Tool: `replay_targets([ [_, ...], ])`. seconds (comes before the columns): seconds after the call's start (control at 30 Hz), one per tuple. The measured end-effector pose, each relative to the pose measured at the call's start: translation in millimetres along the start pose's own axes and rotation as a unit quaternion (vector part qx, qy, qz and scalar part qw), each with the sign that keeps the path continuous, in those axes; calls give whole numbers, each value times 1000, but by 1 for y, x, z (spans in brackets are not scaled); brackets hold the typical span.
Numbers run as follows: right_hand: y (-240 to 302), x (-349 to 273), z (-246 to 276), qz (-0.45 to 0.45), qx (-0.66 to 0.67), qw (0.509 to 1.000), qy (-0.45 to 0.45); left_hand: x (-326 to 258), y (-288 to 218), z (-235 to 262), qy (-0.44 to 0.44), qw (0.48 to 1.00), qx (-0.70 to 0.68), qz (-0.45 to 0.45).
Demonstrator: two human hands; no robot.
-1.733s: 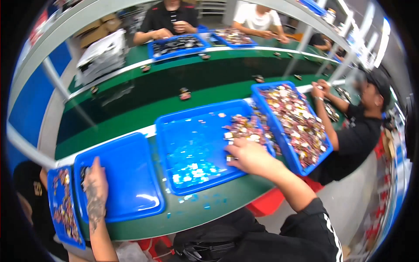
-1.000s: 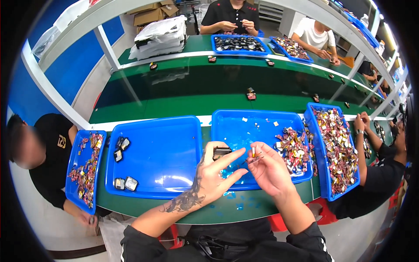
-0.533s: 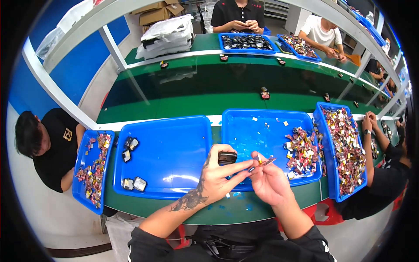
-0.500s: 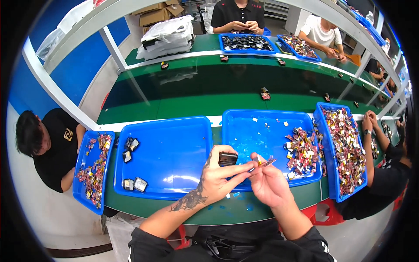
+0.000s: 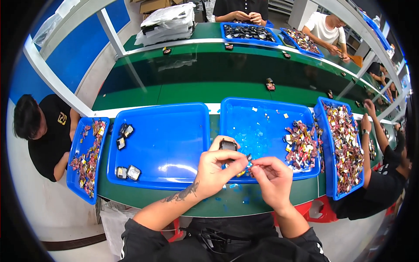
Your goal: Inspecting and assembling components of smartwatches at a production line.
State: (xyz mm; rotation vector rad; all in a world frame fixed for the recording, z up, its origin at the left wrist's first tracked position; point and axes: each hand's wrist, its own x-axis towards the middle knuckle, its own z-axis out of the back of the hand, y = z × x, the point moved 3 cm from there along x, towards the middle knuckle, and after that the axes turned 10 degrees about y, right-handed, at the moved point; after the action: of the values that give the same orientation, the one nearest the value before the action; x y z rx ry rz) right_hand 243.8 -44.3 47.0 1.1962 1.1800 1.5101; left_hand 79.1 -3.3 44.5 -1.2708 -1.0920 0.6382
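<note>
My left hand (image 5: 218, 170) is closed around a small black square case (image 5: 228, 145), which shows above its fingers. Its thumb and index finger also pinch a small dark piece (image 5: 249, 158). My right hand (image 5: 275, 179) meets it there, fingertips closed on a tiny part whose kind I cannot make out. Both hands are over the near edge of the right blue tray (image 5: 262, 102). In that tray lies a heap of small reddish flexible circuit pieces (image 5: 302, 144) with bluish scraps beside it. Several black cases (image 5: 127, 130) lie in the left blue tray (image 5: 161, 109).
A narrow blue bin (image 5: 336, 194) full of circuit pieces stands at the right, another bin (image 5: 78, 190) at the left. Beyond the trays, a green conveyor belt (image 5: 196, 89) carries scattered parts. White frame posts (image 5: 56, 81) rise around it. Co-workers sit left, right and opposite.
The reddish strip that stuck out from my right fingertips no longer shows clearly. My right hand has turned, its fingers now curled toward the left hand. The black case stays in my left hand.
</note>
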Motion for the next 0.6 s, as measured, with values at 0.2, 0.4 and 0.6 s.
replay_targets([
  [0.2, -1, 1, 0, -60, 123, 990, 17, -4, 3, -3, -5, 999, 49, 23],
  [0.4, 19, 26, 16, -33, 44, 998, -3, -6, 5, -5, -2, 996, 60, 59],
  [0.6, 18, 28, 19, -59, -55, 992, 99, -4, -3, -6, 6, 990, 131, 57],
])
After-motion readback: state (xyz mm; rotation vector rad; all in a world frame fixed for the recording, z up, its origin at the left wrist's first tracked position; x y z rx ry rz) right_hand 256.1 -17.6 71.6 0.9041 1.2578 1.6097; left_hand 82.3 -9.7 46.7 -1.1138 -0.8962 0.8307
